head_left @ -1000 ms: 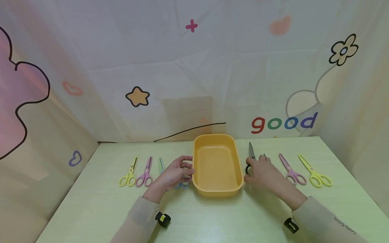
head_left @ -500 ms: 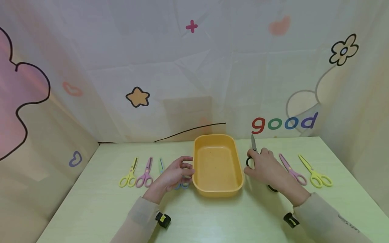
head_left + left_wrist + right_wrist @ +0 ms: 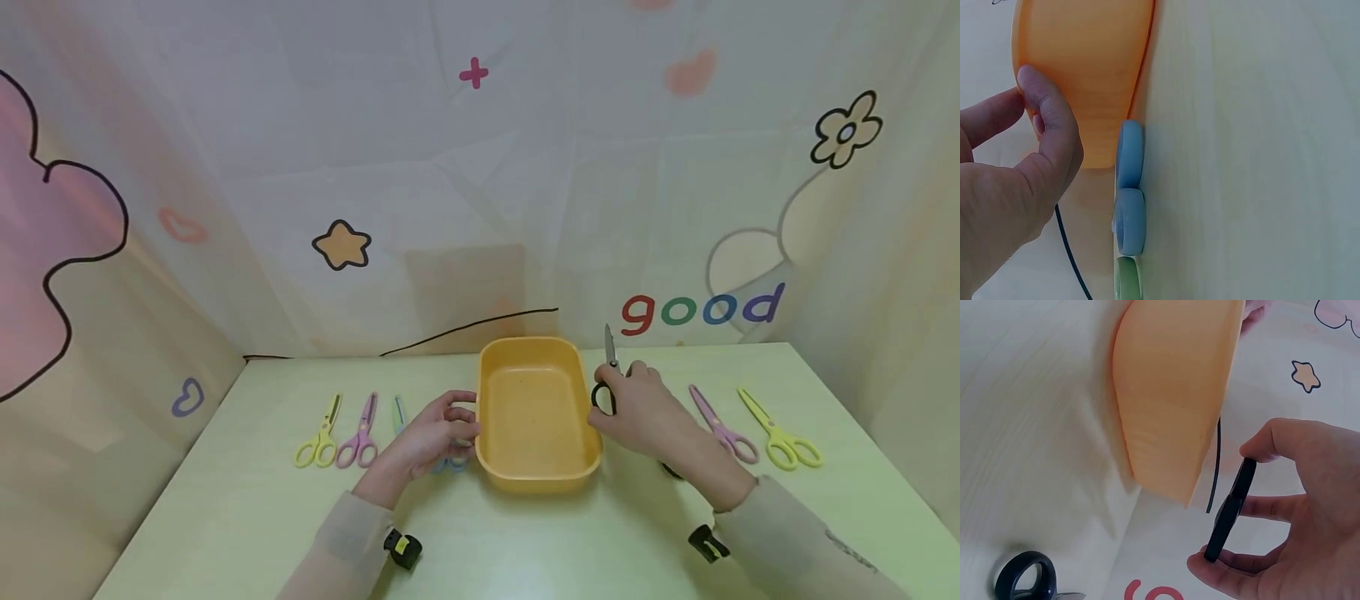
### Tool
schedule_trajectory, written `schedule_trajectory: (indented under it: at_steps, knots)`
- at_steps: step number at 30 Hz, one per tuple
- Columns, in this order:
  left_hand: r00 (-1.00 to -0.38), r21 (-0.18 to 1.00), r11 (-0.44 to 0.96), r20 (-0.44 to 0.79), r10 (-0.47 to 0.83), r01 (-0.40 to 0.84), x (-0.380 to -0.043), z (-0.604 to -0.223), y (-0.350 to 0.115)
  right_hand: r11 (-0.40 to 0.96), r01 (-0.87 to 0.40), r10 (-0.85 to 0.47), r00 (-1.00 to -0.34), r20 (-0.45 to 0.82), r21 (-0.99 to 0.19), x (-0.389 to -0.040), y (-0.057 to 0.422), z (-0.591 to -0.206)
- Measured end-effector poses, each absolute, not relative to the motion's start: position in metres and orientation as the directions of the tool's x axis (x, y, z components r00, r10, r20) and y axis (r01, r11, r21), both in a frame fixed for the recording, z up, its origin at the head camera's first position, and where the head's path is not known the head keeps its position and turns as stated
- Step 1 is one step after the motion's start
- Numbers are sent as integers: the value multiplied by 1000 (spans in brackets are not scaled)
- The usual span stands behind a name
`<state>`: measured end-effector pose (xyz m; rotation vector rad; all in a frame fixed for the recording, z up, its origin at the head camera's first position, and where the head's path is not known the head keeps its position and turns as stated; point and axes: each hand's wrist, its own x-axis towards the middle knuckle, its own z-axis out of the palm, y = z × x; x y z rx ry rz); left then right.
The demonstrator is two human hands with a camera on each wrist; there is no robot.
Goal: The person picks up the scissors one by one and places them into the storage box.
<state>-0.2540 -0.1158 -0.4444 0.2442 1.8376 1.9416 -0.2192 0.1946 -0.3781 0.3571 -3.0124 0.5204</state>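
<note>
A yellow-orange plastic bin (image 3: pixel 536 486) stands in the middle of the table. At its left rim my left hand (image 3: pixel 427 433) grips the edge, its fingers bent, as the left wrist view also shows. My right hand (image 3: pixel 641 417) holds a pair of black-handled scissors (image 3: pixel 604 398) just off the bin's right side, raised, blades pointing up and away. In the right wrist view the held handle (image 3: pixel 1230 509) sits between thumb and fingertips. On the table, partly hidden by my right forearm, lies a second black-handled pair of scissors (image 3: pixel 1025 578).
Left of the bin lie yellow scissors (image 3: pixel 318 437), purple scissors (image 3: pixel 360 433), green scissors (image 3: pixel 398 410) and blue scissors (image 3: pixel 1130 219), the last two partly behind my left hand. On the right are purple scissors (image 3: pixel 723 429) and yellow scissors (image 3: pixel 780 433). A printed curtain (image 3: pixel 510 183) closes the back.
My right hand has lifted the black-handled scissors off the table and carried them left toward the bin, uncovering part of the second black pair. The left hand has stayed at the rim.
</note>
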Motion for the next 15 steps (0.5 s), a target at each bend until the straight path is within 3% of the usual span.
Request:
schedule_trajectory:
  at_steps: [15]
  knots:
    - [-876, 977, -18, -183, 447, -213, -255, -445, -117, 904, -268, -255, -963, 82, -332, -214, 171, -371]
